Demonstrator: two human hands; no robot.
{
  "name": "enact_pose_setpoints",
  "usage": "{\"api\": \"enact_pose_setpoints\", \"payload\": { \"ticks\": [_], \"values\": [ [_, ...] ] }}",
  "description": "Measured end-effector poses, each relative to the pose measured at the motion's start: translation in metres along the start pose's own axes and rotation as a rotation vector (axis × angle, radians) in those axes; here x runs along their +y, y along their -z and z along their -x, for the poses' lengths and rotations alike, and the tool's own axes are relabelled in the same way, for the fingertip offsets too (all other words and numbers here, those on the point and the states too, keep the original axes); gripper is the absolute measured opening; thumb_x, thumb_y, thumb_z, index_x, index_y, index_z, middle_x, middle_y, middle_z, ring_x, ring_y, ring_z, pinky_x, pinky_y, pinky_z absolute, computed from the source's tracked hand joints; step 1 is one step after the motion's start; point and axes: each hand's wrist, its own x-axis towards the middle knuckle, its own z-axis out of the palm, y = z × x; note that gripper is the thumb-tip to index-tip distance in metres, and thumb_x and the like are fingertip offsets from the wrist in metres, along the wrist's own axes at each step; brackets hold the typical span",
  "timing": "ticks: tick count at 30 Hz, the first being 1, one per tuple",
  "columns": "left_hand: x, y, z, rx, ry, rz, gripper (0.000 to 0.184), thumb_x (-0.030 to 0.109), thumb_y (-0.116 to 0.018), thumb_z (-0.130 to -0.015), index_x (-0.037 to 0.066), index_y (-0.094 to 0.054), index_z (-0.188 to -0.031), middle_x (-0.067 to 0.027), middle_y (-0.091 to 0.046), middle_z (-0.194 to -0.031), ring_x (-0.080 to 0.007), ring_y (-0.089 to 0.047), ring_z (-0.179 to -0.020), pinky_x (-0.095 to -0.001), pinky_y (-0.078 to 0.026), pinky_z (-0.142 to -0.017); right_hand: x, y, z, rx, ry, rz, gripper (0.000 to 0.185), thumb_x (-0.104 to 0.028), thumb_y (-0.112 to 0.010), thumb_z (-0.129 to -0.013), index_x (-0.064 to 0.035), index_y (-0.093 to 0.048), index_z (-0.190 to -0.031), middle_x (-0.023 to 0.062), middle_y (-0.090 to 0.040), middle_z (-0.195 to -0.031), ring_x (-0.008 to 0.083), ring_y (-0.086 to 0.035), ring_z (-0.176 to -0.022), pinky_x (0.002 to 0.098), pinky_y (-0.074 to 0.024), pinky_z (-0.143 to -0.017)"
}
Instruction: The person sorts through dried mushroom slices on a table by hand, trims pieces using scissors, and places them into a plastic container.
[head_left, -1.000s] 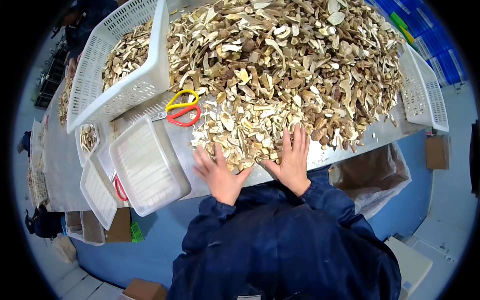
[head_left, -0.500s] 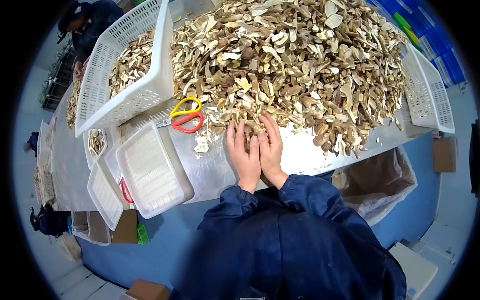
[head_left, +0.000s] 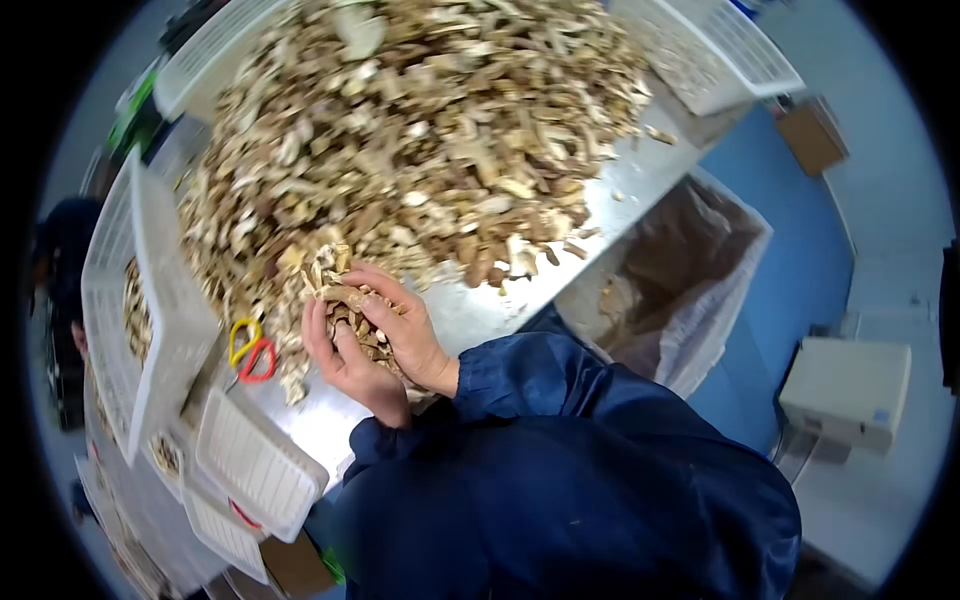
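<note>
The slices (head_left: 347, 297) were heaped between the palms at the near edge of the pile (head_left: 430, 150). The left hand (head_left: 368, 382) cupped them from one side and the right hand (head_left: 412, 338) from the other, both curled around the same handful; whether it was clear of the table (head_left: 475, 312) could not be told. Holding it well seemed to call for fingertips kept close, palms tilted together beneath, and pressure light enough not to snap the thin pieces. Those poking out over the fingers looked the likeliest to drop, so a slow, level carry would have suited.

The scissors (head_left: 262, 360) lay beside the pile, left of the hands, with the tray (head_left: 255, 455) nearer the person and the basket (head_left: 170, 330) farther left.

Half a second earlier the hands were closing on slices at the pile's edge, with fewer showing between them; now a fuller heap filled the cupped palms. The view had also swung, putting the hands nearer the scissors in the frame and the lined box (head_left: 700, 290) more fully in sight.
</note>
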Motion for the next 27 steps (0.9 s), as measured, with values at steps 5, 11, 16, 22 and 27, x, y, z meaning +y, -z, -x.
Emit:
{"api": "enact_pose_setpoints", "payload": {
  "ticks": [5, 11, 16, 22, 27],
  "values": [
    [0.051, -0.084, 0.034, -0.350, -0.110, 0.032, 0.031, 0.010, -0.051, -0.089, 0.000, -0.059, -0.118, -0.0157, -0.051, -0.129, -0.0287, -0.050, -0.118, -0.0397, -0.040, -0.100, -0.057, 0.085, 0.001, 0.218, 0.167, 0.026, 0.031, -0.019, -0.048, -0.094, -0.0013, -0.062, -0.116, 0.0120, -0.055, -0.123, 0.0211, -0.052, -0.115, 0.0317, -0.0395, -0.099],
    [0.051, -0.196, 0.142, -1.014, 0.030, 0.370, 0.045, 0.022, -0.059, -0.085, 0.010, -0.054, -0.127, -0.0200, -0.042, -0.138, -0.0415, -0.036, -0.129, -0.0495, -0.031, -0.105, -0.130, 0.203, 0.056, 0.856, 0.253, 0.610, 0.034, -0.022, -0.039, -0.098, -0.0011, -0.056, -0.118, 0.0094, -0.059, -0.116, 0.0183, -0.057, -0.104, 0.0314, -0.0459, -0.091],
    [0.045, -0.148, 0.129, -1.355, -0.118, -0.084, 0.082, 0.042, -0.066, -0.081, 0.014, -0.026, -0.148, -0.0265, 0.002, -0.154, -0.0493, 0.004, -0.140, -0.0596, -0.006, -0.111, -0.092, 0.352, 0.111, 1.047, 0.054, 0.683, 0.046, -0.030, -0.039, -0.100, 0.0017, -0.042, -0.133, 0.0150, -0.051, -0.129, 0.0239, -0.049, -0.118, 0.0326, -0.0402, -0.099],
    [0.016, 0.006, 0.071, -0.884, -0.154, -0.839, 0.089, 0.048, -0.072, -0.073, 0.008, -0.033, -0.143, -0.0301, -0.014, -0.149, -0.0495, -0.011, -0.138, -0.0638, -0.012, -0.107, -0.089, 0.187, 0.055, 0.476, 0.312, 0.761, 0.035, -0.014, -0.038, -0.099, 0.0034, -0.048, -0.128, 0.0139, -0.052, -0.128, 0.0245, -0.049, -0.119, 0.0365, -0.0366, -0.104],
    [-0.015, 0.079, 0.069, -0.460, 0.060, -1.173, 0.095, 0.050, -0.073, -0.072, 0.005, -0.029, -0.143, -0.0301, -0.016, -0.148, -0.0499, -0.012, -0.137, -0.0652, -0.011, -0.106, -0.011, 0.087, 0.063, -0.240, 0.006, 0.784, 0.051, -0.014, -0.061, -0.086, 0.0044, -0.044, -0.130, 0.0227, -0.047, -0.133, 0.0369, -0.045, -0.124, 0.0414, -0.0336, -0.105]
  ]
}}
